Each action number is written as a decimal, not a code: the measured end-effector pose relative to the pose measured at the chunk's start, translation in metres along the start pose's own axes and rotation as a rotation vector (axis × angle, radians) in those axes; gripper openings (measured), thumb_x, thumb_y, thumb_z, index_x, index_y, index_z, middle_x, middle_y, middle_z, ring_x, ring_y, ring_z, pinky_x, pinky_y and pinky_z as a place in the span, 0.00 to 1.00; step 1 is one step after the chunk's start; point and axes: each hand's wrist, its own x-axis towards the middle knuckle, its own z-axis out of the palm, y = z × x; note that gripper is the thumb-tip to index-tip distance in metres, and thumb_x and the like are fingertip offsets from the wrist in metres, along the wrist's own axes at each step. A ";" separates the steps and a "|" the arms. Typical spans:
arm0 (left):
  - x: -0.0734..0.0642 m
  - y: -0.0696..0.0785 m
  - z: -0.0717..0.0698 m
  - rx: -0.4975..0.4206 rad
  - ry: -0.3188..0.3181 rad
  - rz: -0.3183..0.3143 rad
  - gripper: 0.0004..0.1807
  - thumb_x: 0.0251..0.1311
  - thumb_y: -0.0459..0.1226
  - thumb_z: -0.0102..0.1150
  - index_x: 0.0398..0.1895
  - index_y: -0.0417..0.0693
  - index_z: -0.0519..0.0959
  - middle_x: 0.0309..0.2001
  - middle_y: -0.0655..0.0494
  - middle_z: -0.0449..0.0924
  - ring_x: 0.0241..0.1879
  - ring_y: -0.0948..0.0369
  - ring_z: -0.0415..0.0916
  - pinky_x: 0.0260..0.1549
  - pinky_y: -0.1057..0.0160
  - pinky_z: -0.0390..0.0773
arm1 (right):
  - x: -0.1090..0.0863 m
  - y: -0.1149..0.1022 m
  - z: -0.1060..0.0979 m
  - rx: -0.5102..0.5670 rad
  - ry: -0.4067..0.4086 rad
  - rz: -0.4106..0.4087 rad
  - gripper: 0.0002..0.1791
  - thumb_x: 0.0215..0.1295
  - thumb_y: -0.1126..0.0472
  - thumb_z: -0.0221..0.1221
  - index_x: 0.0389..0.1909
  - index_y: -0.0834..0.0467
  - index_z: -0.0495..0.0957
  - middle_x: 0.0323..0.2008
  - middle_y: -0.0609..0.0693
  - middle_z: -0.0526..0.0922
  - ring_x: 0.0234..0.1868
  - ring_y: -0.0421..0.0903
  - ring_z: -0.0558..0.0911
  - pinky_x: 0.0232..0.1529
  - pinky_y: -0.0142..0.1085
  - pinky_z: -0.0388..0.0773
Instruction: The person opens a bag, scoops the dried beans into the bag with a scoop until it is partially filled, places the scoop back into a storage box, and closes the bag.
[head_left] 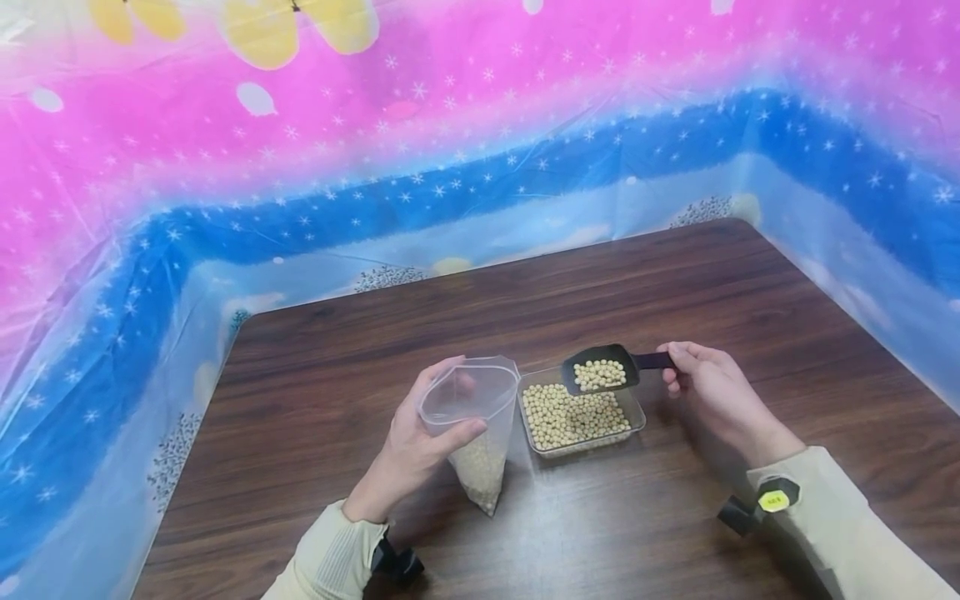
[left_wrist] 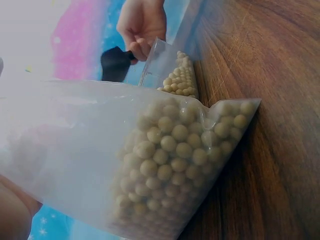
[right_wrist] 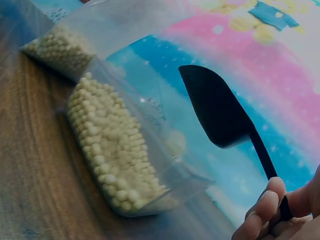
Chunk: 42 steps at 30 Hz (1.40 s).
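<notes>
My left hand (head_left: 420, 442) grips a clear plastic bag (head_left: 483, 450) near its open mouth, thumb on the near side. Pale round beans (left_wrist: 170, 155) fill the bag's lower part, and its bottom corner is at the tabletop. In my right hand (head_left: 712, 387) is the handle of a black scoop (head_left: 632, 363), pinched between thumb and fingers. Beans lie in the scoop, which hangs level above a clear rectangular container (head_left: 529, 433) of the same beans. From the right wrist view only the underside of the scoop (right_wrist: 215, 107) shows.
All of this is on a dark wood-grain table (head_left: 360, 350). Behind it and along its sides hangs a pink and blue patterned sheet (head_left: 450, 192). The container stands just right of the bag. Both wrists wear black devices (head_left: 742, 515).
</notes>
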 end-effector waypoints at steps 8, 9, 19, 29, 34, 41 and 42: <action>0.001 -0.001 0.001 -0.008 0.001 0.007 0.36 0.54 0.27 0.67 0.67 0.44 0.64 0.50 0.42 0.75 0.49 0.46 0.75 0.45 0.58 0.81 | -0.007 -0.023 0.003 0.104 -0.026 -0.067 0.11 0.73 0.55 0.52 0.42 0.60 0.75 0.27 0.46 0.74 0.29 0.37 0.73 0.29 0.27 0.73; 0.001 -0.001 0.000 -0.010 0.000 0.007 0.36 0.55 0.27 0.67 0.67 0.44 0.64 0.50 0.42 0.75 0.49 0.46 0.75 0.45 0.58 0.81 | -0.009 -0.026 0.005 0.118 -0.025 -0.080 0.11 0.73 0.56 0.53 0.43 0.61 0.75 0.28 0.46 0.75 0.29 0.37 0.74 0.29 0.27 0.73; 0.001 -0.001 0.000 -0.006 -0.008 0.020 0.36 0.55 0.27 0.67 0.67 0.44 0.64 0.50 0.40 0.75 0.49 0.44 0.76 0.44 0.57 0.81 | -0.024 -0.056 0.033 0.256 -0.058 -0.210 0.10 0.72 0.60 0.55 0.45 0.63 0.77 0.28 0.49 0.78 0.30 0.40 0.77 0.32 0.28 0.77; 0.001 -0.001 0.000 -0.004 -0.007 0.022 0.36 0.55 0.27 0.68 0.67 0.45 0.65 0.51 0.41 0.75 0.48 0.46 0.76 0.45 0.57 0.81 | -0.039 -0.074 0.069 0.170 -0.104 -0.251 0.12 0.72 0.59 0.54 0.48 0.64 0.75 0.29 0.49 0.81 0.32 0.41 0.80 0.36 0.30 0.80; 0.001 -0.001 0.001 -0.014 -0.007 0.013 0.36 0.55 0.26 0.67 0.67 0.45 0.65 0.51 0.41 0.75 0.49 0.47 0.76 0.45 0.57 0.81 | -0.044 -0.078 0.083 0.120 -0.129 -0.285 0.11 0.73 0.60 0.54 0.48 0.63 0.75 0.30 0.49 0.82 0.33 0.41 0.82 0.39 0.32 0.81; 0.001 0.000 0.001 0.002 -0.003 0.014 0.36 0.54 0.26 0.67 0.66 0.46 0.65 0.51 0.42 0.75 0.49 0.49 0.76 0.46 0.57 0.81 | -0.048 -0.082 0.096 0.019 -0.116 -0.328 0.11 0.72 0.63 0.54 0.49 0.65 0.75 0.30 0.50 0.83 0.32 0.40 0.82 0.41 0.32 0.81; 0.001 0.000 0.001 0.009 -0.001 0.018 0.36 0.54 0.26 0.68 0.66 0.46 0.65 0.51 0.43 0.75 0.49 0.50 0.76 0.46 0.58 0.81 | -0.048 -0.082 0.097 0.006 -0.113 -0.333 0.12 0.72 0.63 0.55 0.50 0.66 0.75 0.30 0.50 0.83 0.32 0.40 0.82 0.41 0.33 0.81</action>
